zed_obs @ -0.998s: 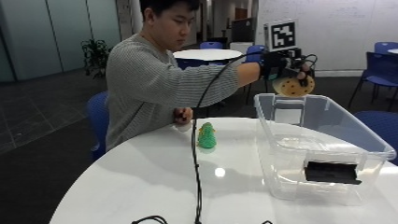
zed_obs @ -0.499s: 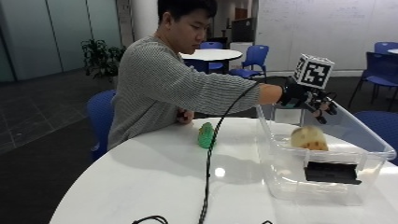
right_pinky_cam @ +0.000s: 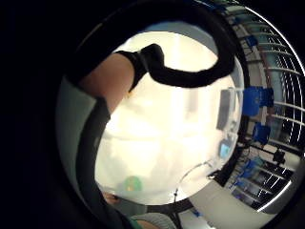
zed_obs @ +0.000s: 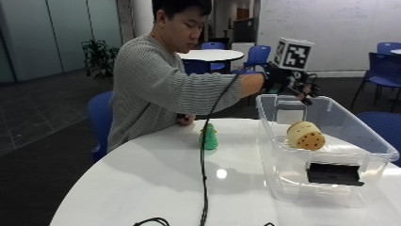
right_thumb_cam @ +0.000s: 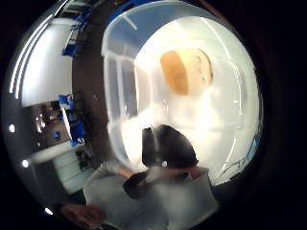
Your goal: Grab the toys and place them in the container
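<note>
A tan, round toy with dark dots (zed_obs: 305, 135) lies inside the clear plastic container (zed_obs: 338, 149) at the right of the white table; nothing touches it. My gloved right hand (zed_obs: 290, 83) hovers over the container's far left corner, fingers relaxed and holding nothing. The thumb side palm view looks down at the tan toy (right_thumb_cam: 184, 72) on the container floor (right_thumb_cam: 120, 96). A green toy (zed_obs: 208, 136) stands upright on the table left of the container. It appears small in the little finger side palm view as the green toy (right_pinky_cam: 132, 183).
A flat black object (zed_obs: 334, 173) lies in the container's near end. The person's bare left hand (zed_obs: 185, 120) rests on the table edge behind the green toy. A black cable (zed_obs: 202, 179) hangs from the arm across the table. Blue chairs stand behind.
One second ago my hand held the tan toy above the container. The toy has been let go and now lies inside, and my hand has drawn back toward the far left corner.
</note>
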